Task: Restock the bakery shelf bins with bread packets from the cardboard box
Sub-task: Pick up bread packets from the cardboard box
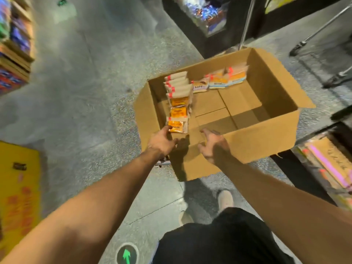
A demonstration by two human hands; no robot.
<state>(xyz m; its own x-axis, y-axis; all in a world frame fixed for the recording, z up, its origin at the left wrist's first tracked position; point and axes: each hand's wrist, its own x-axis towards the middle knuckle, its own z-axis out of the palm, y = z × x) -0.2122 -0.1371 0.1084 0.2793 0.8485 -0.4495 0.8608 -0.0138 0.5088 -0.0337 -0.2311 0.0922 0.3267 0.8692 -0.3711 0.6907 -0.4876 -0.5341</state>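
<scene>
An open cardboard box [266, 130] stands on the floor ahead of me. Inside it, a row of bread packets [178, 103] runs along the left wall, and a few more packets [219, 80] lean against the far wall. My left hand [162, 141] reaches over the near left corner, its fingers touching the nearest orange packet [176, 126]. My right hand [213, 145] grips the near rim of the box, fingers curled over the edge. The frame is blurred.
Shelves of goods stand at the far left [15, 44] and at the right [327, 162]. A yellow display [19, 187] sits at the near left. Dark fixtures and metal poles [247, 21] rise behind the box. My feet [224, 199] stand on grey floor.
</scene>
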